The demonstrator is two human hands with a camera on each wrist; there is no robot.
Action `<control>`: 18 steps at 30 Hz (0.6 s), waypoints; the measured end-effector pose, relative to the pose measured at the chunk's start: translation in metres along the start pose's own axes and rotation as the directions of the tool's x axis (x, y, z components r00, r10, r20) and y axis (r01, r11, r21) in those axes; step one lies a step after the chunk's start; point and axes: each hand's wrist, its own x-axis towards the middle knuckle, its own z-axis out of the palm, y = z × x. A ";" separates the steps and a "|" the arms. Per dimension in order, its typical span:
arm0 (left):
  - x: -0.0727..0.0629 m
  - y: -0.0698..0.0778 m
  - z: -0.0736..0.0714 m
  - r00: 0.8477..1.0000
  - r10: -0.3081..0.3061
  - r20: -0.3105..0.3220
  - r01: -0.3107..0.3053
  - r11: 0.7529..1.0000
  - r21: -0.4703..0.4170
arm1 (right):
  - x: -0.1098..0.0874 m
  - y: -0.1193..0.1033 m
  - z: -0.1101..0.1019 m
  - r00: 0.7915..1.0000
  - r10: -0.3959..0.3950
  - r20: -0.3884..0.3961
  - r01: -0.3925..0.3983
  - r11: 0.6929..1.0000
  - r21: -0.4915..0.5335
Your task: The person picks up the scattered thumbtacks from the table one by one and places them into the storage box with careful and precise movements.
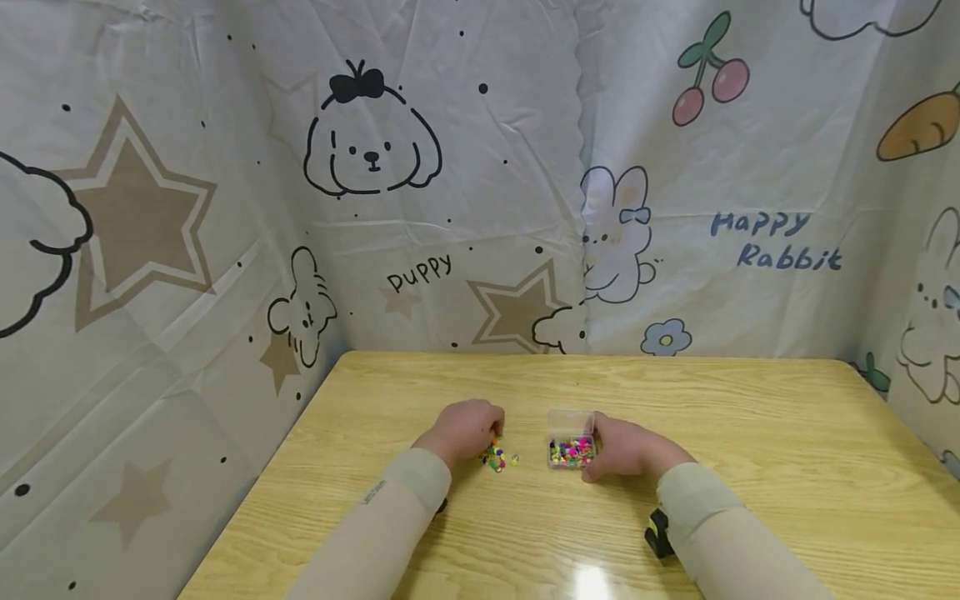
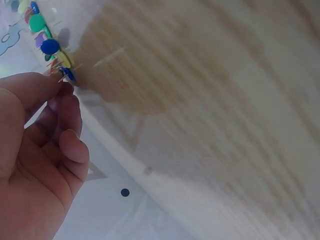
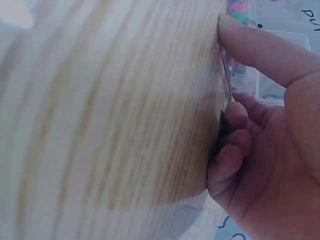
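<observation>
Colourful thumbtacks [image 1: 495, 457] with flat round heads lie in a small loose pile on the table. Over the pile's far edge is my left hand [image 1: 467, 425]. Its thumb and index finger come together at a tack with a blue head [image 2: 68, 75], its other fingers curled. My right hand [image 1: 628, 446] grips the right side of a small clear plastic box [image 1: 549, 461], thumb at the near corner and fingers behind. The box's lid [image 1: 568, 422] stands raised at the back. Inside lie many mixed tacks [image 3: 239, 7], partly hidden by the thumb in the right wrist view.
The wood-grain table [image 1: 787, 467] reaches to a printed cloth [image 1: 450, 208] hanging behind and along both sides. One loose yellowish tack [image 1: 515, 459] lies between the pile and the box. A black device [image 1: 658, 535] is strapped under the right wrist.
</observation>
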 end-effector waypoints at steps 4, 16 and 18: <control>0.001 0.001 0.002 1.000 -0.001 -0.020 0.002 0.999 0.035 | 0.001 0.001 0.000 1.000 -0.004 -0.001 0.004 1.000 -0.005; 0.003 0.017 -0.005 0.999 0.044 -0.022 -0.045 0.997 -0.066 | 0.000 0.001 0.000 1.000 0.006 -0.009 -0.006 1.000 -0.009; 0.004 0.026 -0.005 0.997 0.077 -0.008 -0.077 0.994 -0.073 | 0.001 0.001 0.001 1.000 0.003 -0.008 -0.003 1.000 -0.010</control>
